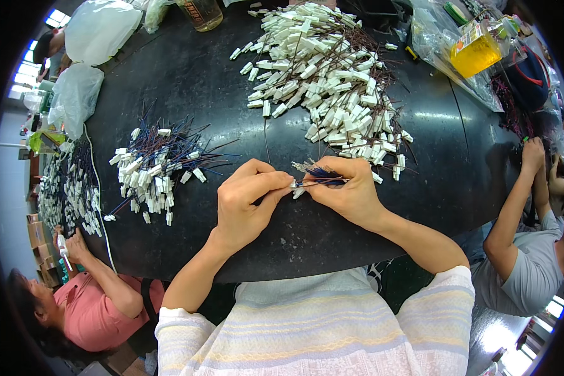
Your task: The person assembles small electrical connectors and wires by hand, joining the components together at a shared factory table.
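My left hand (247, 197) is closed in a pinch, thumb and forefinger on a small white connector (297, 192) that is mostly covered by the fingertips. A thin brown wire runs from there toward my right hand (354, 194). That hand is closed around a bundle of dark blue wires (326, 175), their bare metal ends fanning out to the left. Both hands meet just above the black tabletop (294, 247). Left of them lies a pile of white connectors with blue and brown wires (153, 178). Beyond them spreads a larger heap of white connectors with brown wires (332, 88).
A bottle of yellow liquid (476, 50) rests on plastic bags at the far right. Another bottle (200, 12) stands at the back. A pale cord (97, 169) crosses the left side, near a co-worker in pink (100, 313). A co-worker in grey (526, 263) works at right.
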A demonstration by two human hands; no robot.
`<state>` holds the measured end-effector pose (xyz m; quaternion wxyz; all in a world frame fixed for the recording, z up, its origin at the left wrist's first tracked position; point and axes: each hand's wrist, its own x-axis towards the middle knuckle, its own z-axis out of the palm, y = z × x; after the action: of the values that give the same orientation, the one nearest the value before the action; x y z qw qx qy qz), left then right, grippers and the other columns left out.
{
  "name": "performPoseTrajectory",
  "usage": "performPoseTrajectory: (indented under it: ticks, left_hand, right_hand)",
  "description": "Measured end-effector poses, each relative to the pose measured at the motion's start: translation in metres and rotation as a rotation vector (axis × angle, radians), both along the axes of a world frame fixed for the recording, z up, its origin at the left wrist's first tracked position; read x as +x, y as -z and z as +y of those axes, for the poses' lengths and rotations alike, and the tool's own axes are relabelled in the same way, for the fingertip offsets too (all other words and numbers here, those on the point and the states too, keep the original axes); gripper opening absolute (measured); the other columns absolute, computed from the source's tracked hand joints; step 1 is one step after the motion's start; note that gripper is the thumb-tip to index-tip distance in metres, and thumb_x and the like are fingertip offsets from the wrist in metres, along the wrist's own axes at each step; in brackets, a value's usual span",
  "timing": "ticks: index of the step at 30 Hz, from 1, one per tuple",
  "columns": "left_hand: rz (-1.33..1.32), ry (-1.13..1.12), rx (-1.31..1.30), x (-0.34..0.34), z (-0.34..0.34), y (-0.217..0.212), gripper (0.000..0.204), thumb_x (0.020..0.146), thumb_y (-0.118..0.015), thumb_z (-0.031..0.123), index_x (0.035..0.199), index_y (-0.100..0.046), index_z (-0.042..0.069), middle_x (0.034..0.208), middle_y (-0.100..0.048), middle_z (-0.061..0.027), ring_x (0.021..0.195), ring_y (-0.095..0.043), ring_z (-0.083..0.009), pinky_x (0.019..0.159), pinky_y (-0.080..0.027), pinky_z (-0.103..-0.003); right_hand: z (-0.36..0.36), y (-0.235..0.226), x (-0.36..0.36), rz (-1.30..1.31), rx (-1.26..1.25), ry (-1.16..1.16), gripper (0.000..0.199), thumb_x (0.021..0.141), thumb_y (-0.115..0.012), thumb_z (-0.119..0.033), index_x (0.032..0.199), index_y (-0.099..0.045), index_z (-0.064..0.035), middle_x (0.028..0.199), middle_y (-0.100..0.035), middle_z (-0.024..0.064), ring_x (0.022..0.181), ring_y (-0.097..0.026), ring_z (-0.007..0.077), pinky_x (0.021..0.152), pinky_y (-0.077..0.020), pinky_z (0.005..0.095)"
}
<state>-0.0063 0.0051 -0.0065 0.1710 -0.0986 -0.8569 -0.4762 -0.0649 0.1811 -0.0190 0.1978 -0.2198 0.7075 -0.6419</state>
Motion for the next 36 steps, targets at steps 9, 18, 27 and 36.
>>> performPoseTrajectory:
  ticks: [9,18,27,36]
  left_hand:
    - [-0.051,0.046,0.029,-0.002,-0.001,0.002,0.018,0.064,-0.068,-0.006,0.080,-0.061,-0.002,0.079,-0.061,-0.0110,0.069,-0.060,-0.0205,0.061,-0.047,-0.027]
    - [-0.316,0.097,0.295,0.015,0.009,-0.005,0.013,0.080,-0.060,-0.001,0.089,-0.051,0.000,0.073,-0.057,-0.0093,0.063,-0.058,-0.0148,0.058,-0.046,-0.027]
    - [0.080,-0.579,-0.550,0.037,-0.100,-0.074,0.025,0.069,-0.062,-0.004,0.092,-0.057,0.000,0.083,-0.058,-0.0135,0.077,-0.058,-0.0276,0.069,-0.045,-0.034]
    - [0.279,-0.020,-0.816,-0.063,-0.045,-0.027,0.021,0.068,-0.057,-0.006,0.087,-0.060,0.002,0.108,-0.056,-0.0131,0.114,-0.044,-0.0318,0.089,-0.040,-0.041]
  right_hand:
    - [-0.002,0.002,-0.003,0.019,-0.070,0.001,0.007,0.072,-0.063,-0.002,0.078,-0.064,0.0006,0.065,-0.060,0.0002,0.062,-0.049,0.0026,0.054,-0.0384,0.0190]
    - [-0.005,-0.017,0.007,-0.274,-0.095,0.005,0.011,0.079,-0.065,-0.011,0.079,-0.062,-0.0001,0.064,-0.056,-0.0002,0.056,-0.047,0.0028,0.050,-0.0354,0.0178]
    - [0.007,-0.011,-0.005,-0.460,-0.361,0.020,0.019,0.086,-0.055,-0.014,0.080,-0.059,0.0032,0.053,-0.041,-0.0034,0.044,-0.029,0.0024,0.040,-0.0195,0.0189]
    - [0.004,-0.013,-0.004,-0.493,-0.313,0.010,0.016,0.086,-0.051,-0.013,0.089,-0.055,0.0016,0.051,-0.043,-0.0013,0.042,-0.032,0.0030,0.039,-0.0214,0.0191]
